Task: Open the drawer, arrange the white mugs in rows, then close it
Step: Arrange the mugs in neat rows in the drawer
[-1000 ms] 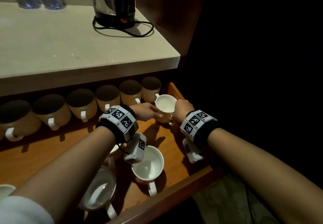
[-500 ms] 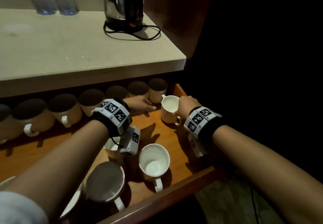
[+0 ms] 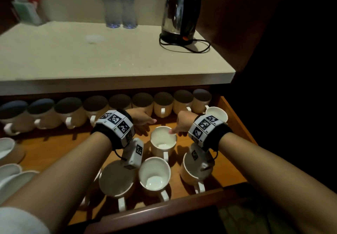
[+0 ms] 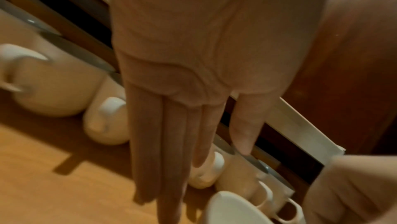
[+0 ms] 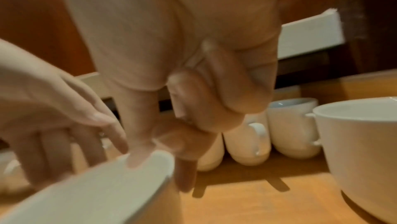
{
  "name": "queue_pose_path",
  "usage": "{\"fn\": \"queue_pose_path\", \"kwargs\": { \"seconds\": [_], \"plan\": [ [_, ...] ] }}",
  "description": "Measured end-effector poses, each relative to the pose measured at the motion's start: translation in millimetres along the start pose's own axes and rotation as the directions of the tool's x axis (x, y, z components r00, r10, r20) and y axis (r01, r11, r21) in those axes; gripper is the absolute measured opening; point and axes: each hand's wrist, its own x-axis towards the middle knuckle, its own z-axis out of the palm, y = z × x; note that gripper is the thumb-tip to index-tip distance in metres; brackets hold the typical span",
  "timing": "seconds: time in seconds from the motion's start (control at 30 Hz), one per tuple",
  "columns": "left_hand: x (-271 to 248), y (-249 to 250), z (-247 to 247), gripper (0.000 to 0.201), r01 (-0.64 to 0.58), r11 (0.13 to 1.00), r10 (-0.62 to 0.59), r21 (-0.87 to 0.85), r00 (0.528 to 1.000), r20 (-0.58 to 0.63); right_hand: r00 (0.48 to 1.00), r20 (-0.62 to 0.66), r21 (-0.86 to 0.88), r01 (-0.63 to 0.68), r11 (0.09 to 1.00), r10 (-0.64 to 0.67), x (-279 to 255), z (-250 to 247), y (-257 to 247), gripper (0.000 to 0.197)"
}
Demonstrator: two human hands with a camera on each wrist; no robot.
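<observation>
The wooden drawer (image 3: pixel 235 118) is pulled out. Several white mugs (image 3: pixel 163 104) stand in a row along its back, handles toward me. My right hand (image 3: pixel 174 132) pinches the far rim of a loose white mug (image 3: pixel 162 141) in the middle of the drawer; in the right wrist view the fingertips (image 5: pixel 139 158) sit on that mug's rim (image 5: pixel 90 192). My left hand (image 3: pixel 148 124) hovers just left of this mug, fingers (image 4: pixel 169 151) straight and holding nothing. Another mug (image 3: pixel 217 115) stands alone at the back right corner.
Three more mugs (image 3: pixel 154 176) stand near the drawer's front edge, partly under my wrists, and others (image 3: pixel 7 149) lie at the far left. On the counter (image 3: pixel 109 56) above stand a kettle (image 3: pixel 180 11) with its cord and two water bottles (image 3: pixel 118 4).
My right hand let go of the mug at the back right corner, moved left and took the middle mug by its rim. The left hand drew back slightly, still holding nothing.
</observation>
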Motion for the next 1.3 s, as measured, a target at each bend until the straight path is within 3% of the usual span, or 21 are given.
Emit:
{"fn": "queue_pose_path", "kwargs": {
  "seconds": [0.13,0.27,0.57,0.83,0.9,1.03,1.2,1.3],
  "plan": [
    [-4,-18,-2,0.042,0.044,0.998,-0.045,-0.053,0.999,-0.003,1.0,0.006,-0.11,-0.021,0.994,0.022,5,8,-12,0.039],
    [-5,-27,0,0.041,0.065,0.993,-0.066,-0.103,0.998,-0.003,0.999,0.006,-0.083,-0.049,0.995,0.05,10,10,-10,0.032],
    [-2,-14,16,0.034,-0.021,0.994,0.021,-0.111,1.0,0.0,0.984,-0.143,-0.115,-0.119,0.986,0.102,12,7,9,0.034],
    [8,10,33,0.036,-0.06,0.997,0.062,-0.045,0.997,0.044,0.935,-0.268,0.04,-0.23,0.972,0.233,5,3,44,0.034],
    [11,17,38,0.036,-0.062,0.997,0.064,-0.042,0.997,0.053,0.948,-0.21,0.069,-0.23,0.971,0.24,1,5,50,0.037],
    [17,30,48,0.036,-0.054,0.998,0.055,-0.02,0.997,0.054,0.987,0.043,0.156,-0.159,0.975,0.154,-12,8,56,0.039],
    [25,39,52,0.035,-0.049,0.999,0.049,-0.021,0.999,0.021,0.988,0.07,0.338,-0.153,0.929,0.137,-11,13,62,0.028],
    [28,43,55,0.033,-0.046,0.996,0.047,-0.072,0.999,0.01,0.986,0.004,0.404,-0.156,0.901,0.169,-7,15,68,0.028]
  ]
}}
